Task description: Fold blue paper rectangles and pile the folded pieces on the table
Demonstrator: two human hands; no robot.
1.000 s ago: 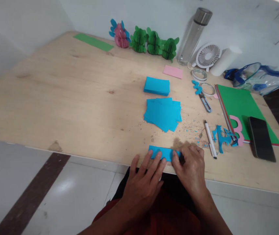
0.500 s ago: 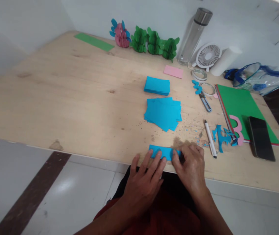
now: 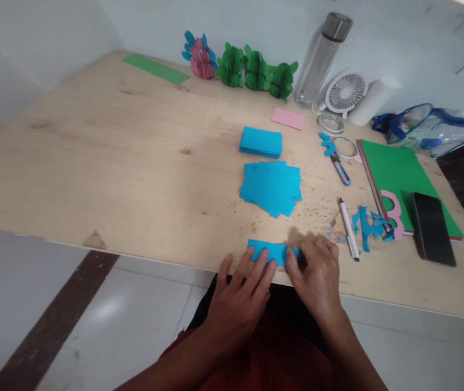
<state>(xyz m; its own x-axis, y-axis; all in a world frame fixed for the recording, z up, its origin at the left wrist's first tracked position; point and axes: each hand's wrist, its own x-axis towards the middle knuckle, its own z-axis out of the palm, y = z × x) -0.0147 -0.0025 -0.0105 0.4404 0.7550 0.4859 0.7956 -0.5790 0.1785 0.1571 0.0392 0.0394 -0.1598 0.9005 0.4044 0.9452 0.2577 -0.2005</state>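
Observation:
A narrow blue paper strip (image 3: 274,253), seemingly folded, lies at the table's front edge. Spread fingers of my left hand (image 3: 242,293) rest with their tips along its lower left part. At the strip's right end, the thumb and curled fingers of my right hand (image 3: 317,274) pinch the paper; part of that end is hidden under them. Just beyond lies a fanned pile of blue paper pieces (image 3: 271,187), and behind it a neat stack of blue paper (image 3: 261,142).
A white pen (image 3: 349,229), blue paper scraps (image 3: 368,231) and a black phone (image 3: 434,229) on green sheets (image 3: 398,163) lie to the right. Behind are a cutter (image 3: 341,168), tape rolls (image 3: 331,124), a fan (image 3: 346,92), a bottle (image 3: 321,62) and green paper figures (image 3: 256,70).

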